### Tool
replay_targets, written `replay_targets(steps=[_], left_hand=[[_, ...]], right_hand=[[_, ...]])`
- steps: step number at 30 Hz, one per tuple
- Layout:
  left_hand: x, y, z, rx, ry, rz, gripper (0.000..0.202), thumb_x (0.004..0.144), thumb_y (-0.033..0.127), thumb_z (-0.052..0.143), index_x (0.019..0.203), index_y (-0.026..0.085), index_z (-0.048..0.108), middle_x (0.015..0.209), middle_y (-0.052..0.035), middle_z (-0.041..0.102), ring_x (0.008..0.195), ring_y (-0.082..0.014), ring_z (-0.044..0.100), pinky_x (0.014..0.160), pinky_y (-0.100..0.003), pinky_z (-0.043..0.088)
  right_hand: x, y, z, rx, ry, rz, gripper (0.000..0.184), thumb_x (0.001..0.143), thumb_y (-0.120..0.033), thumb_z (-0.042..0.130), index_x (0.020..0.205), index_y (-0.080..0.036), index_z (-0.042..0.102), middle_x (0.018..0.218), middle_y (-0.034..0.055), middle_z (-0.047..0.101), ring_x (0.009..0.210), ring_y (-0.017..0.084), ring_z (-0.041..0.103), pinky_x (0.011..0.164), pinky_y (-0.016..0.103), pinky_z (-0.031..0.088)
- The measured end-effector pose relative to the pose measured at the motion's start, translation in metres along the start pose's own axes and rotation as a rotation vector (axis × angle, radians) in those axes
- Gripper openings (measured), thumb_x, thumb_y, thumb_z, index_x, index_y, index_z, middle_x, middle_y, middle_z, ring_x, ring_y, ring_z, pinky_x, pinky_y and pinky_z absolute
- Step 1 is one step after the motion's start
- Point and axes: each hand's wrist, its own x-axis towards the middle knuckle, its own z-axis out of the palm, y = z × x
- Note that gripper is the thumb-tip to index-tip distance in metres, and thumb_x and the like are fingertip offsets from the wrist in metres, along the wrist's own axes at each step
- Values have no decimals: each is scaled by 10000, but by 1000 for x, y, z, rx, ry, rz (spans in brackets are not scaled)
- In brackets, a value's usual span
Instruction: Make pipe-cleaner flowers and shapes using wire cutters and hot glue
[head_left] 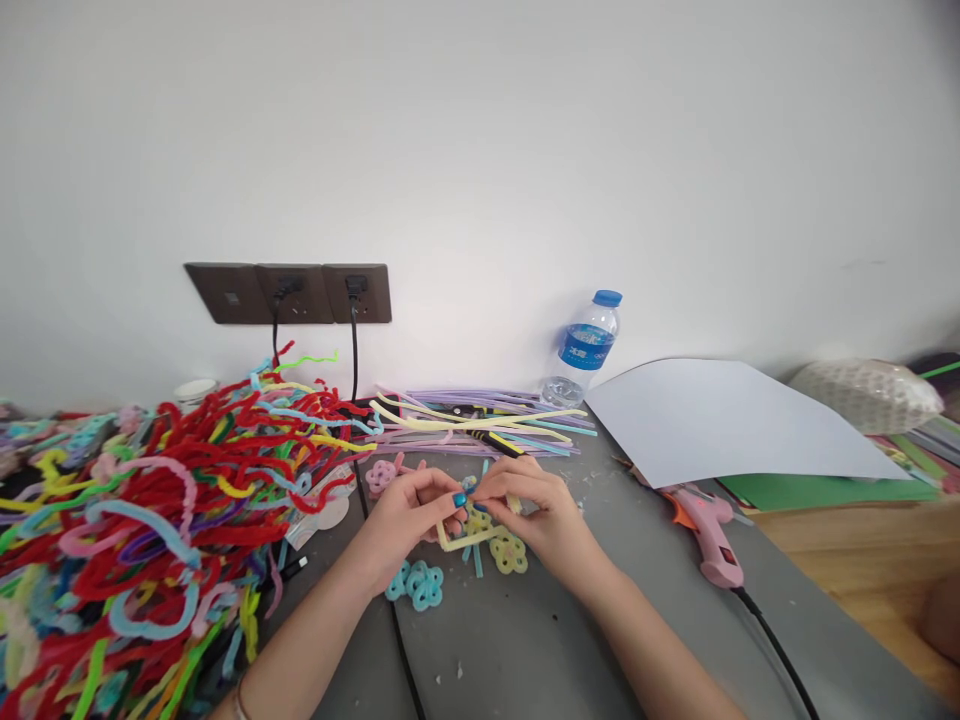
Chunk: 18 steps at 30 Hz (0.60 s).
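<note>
My left hand (pixel 424 515) and my right hand (pixel 529 500) meet over the middle of the grey table, fingertips pinched close together. Between them is a bent pale yellow pipe cleaner (pixel 469 541), its lower stretch hanging beneath the fingers. Just below my right hand lies a yellow pipe-cleaner flower (pixel 509 552). Blue pipe-cleaner flowers (pixel 425 586) rest under my left wrist. Beyond the left fingers sits a pink flower (pixel 382 476). The exact spot where the fingertips grip is partly hidden.
A tangled heap of coloured pipe cleaners (pixel 150 520) covers the left side. Straight pipe cleaners (pixel 480 425) lie along the wall, near a water bottle (pixel 587 348). On the right are a pink glue gun (pixel 712 540) with its cord and white paper (pixel 735 420). A black cable (pixel 401 640) crosses the table.
</note>
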Motion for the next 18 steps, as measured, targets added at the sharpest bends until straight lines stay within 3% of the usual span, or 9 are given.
replay_targets(steps=[4, 9, 13, 18], left_hand=[[2, 0, -2, 74, 57, 127, 398, 686, 507, 793, 827, 161, 653, 665, -11, 657, 570, -130, 605, 480, -207, 443], [4, -1, -2, 178, 143, 283, 268, 698, 403, 776, 795, 168, 692, 702, -23, 682, 664, -169, 663, 607, -253, 535], [3, -6, -2, 266, 175, 391, 184, 750, 338, 732, 848, 182, 735, 807, -46, 723, 760, -190, 681, 681, -263, 552], [1, -10, -4, 458, 210, 487, 154, 799, 264, 693, 927, 216, 762, 904, -48, 737, 801, -188, 680, 725, -260, 553]], right_hand=[[0, 0, 1, 190, 2, 239, 223, 924, -405, 609, 980, -210, 700, 930, 82, 720, 833, 212, 666, 675, 317, 518], [2, 5, 0, 454, 42, 516, 361, 825, -547, 677, 874, -190, 690, 718, 37, 675, 605, 162, 616, 529, 280, 495], [3, 5, -3, 539, 68, 609, 376, 768, -548, 738, 856, -184, 707, 703, 39, 684, 629, 169, 623, 528, 273, 463], [4, 1, -6, 568, 94, 609, 369, 752, -539, 761, 830, -184, 695, 697, 38, 677, 623, 158, 594, 526, 267, 438]])
